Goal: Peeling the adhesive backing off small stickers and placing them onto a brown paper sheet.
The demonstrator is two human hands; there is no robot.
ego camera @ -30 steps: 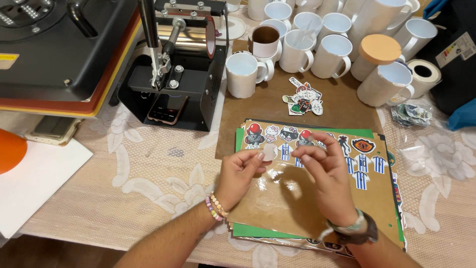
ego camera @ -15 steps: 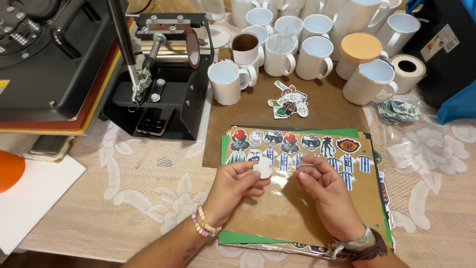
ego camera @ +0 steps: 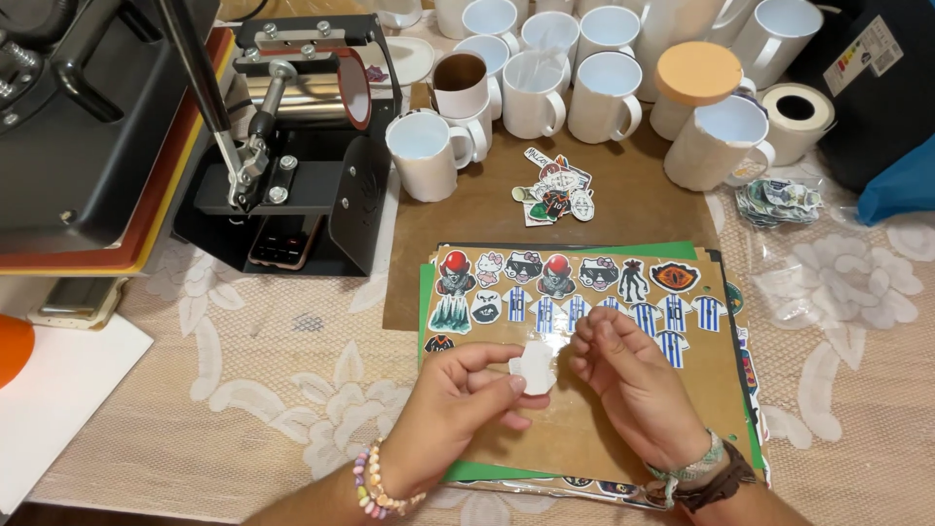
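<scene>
Sticker in hand: small white cut-out (ego camera: 534, 367), pinched in the left hand (ego camera: 458, 409), right hand (ego camera: 633, 385) touching it.
Sticker rows: colourful figures and blue-striped shirts (ego camera: 584, 297) on a brown sheet.
Loose stickers: small pile (ego camera: 555, 187) near the mugs.
Label: white rectangle (ego camera: 870, 54), top right, on a black box.

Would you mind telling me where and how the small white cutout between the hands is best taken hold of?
Pinch the white cutout by its free right edge, coming in from the right with the right hand. It is thin and flat, showing its blank side, and the left hand already covers its left edge with thumb and fingers. A light fingertip pinch probably suits it.
</scene>
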